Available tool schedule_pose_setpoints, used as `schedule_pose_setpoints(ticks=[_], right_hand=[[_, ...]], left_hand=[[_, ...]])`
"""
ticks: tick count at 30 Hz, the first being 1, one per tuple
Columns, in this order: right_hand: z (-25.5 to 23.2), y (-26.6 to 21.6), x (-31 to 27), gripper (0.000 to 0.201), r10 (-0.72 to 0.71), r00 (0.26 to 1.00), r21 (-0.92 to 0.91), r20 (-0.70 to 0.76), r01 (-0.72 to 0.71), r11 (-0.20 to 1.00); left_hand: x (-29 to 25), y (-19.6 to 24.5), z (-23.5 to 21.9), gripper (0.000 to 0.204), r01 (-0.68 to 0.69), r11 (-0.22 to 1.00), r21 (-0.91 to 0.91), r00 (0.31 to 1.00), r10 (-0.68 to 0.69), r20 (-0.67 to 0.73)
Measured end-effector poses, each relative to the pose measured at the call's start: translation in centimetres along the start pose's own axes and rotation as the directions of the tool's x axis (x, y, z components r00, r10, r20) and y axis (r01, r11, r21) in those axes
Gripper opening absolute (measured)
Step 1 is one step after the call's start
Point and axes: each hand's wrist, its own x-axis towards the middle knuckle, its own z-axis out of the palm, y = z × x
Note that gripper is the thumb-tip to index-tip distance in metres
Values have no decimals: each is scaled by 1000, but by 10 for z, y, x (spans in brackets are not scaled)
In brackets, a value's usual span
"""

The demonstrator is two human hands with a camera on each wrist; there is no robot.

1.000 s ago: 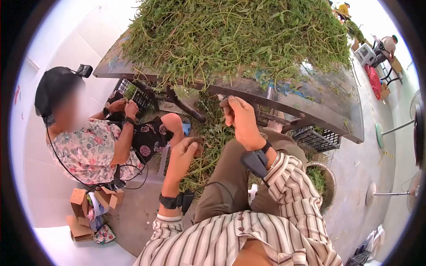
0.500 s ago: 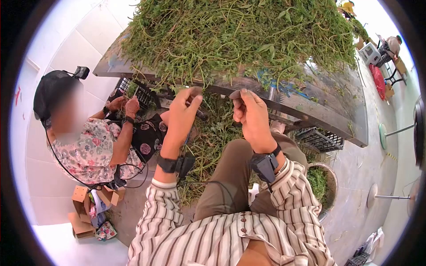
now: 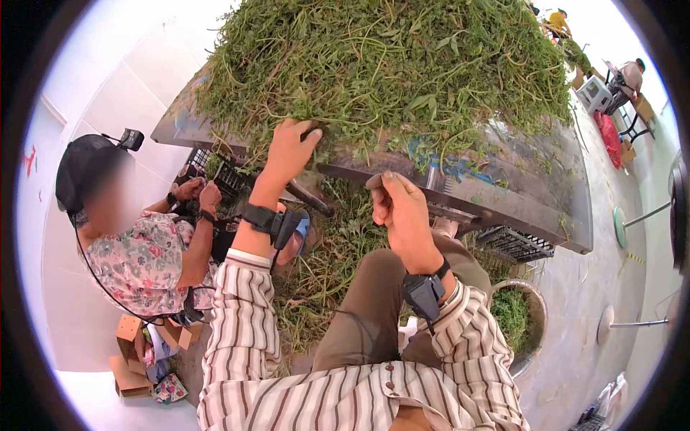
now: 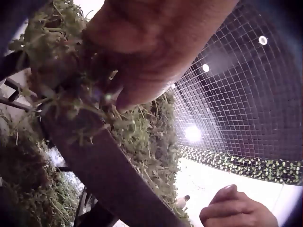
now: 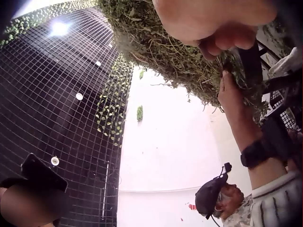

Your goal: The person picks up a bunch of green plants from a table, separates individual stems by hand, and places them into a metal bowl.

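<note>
Left: a seated person beside a black crate. Centre: left hand at the near edge of the plant heap, long axis left-right, stems pointing variously; grip cannot be told. Right: table edge separates heap from right hand, fingers curled, contents unclear.

Hands, leafy stems, table edge, mesh ceiling
</note>
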Motion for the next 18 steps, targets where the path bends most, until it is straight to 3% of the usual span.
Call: schedule_pose_setpoints(ticks=[6,8,12,13,14,15,16,18], right_hand=[[3,-5,-1,26,-5,1000,-53,-2,5,999],[3,-7,-3,26,-18,1000,-54,-4,18,998],[1,-10,-4,26,-29,999,-40,40,31,999],[1,-11,-4,26,-26,999,-31,42,28,999],[0,-11,-5,26,-21,999,-21,42,22,1000],[0,-12,-5,26,-25,999,-13,43,26,1000],[-1,-13,-4,27,-34,998,-15,52,35,999],[-2,-14,-5,27,-40,997,-16,62,41,999]], left_hand=[[26,-24,-6,36,42,992,116,999,-40,-15],[32,-31,-12,36,127,990,63,991,-129,30],[31,-17,-25,33,109,989,96,986,-120,114],[25,-23,-16,31,-84,977,196,989,105,-100],[25,-27,-18,31,-90,975,202,989,111,-97],[25,-11,-32,31,10,992,128,997,-21,80],[25,-1,-40,32,124,990,74,955,-139,261],[22,9,-47,33,54,993,107,969,-78,234]])
